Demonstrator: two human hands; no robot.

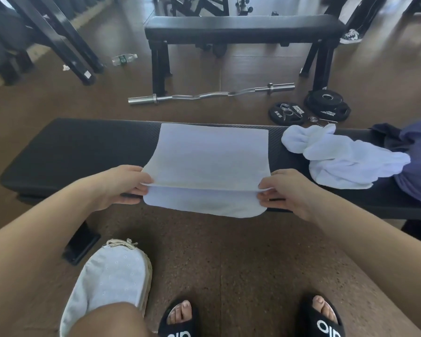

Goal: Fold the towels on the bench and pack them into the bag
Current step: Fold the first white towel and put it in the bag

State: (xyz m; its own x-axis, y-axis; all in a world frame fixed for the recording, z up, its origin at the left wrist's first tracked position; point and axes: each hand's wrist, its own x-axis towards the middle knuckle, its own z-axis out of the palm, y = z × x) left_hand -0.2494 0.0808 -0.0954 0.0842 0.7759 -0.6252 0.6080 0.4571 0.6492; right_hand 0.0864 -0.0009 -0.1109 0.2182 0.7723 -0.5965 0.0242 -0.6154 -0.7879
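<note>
The white towel [212, 156] lies flat across the black table [83, 147], its near edge hanging over the front. The left hand [124, 184] and right hand [284, 190] each pinch a near corner. A crumpled towel [338, 156] lies to the right, touching a purple bag [418, 161].

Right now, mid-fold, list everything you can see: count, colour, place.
flat towel: 1, white, bench centre, near edge draped over
crumpled towel: 1, white, bench right
near bench: 1, black, foreground
purple cloth: 1, purple and dark, bench's right end
drawstring bag: 1, light grey, floor near left
far bench: 1, black, behind
curl bar: 1, silver, floor
weight plates: several, black, floor right
water bottle: 1, clear, floor left
left hand: pinches towel's left edge
right hand: pinches towel's right edge
</note>
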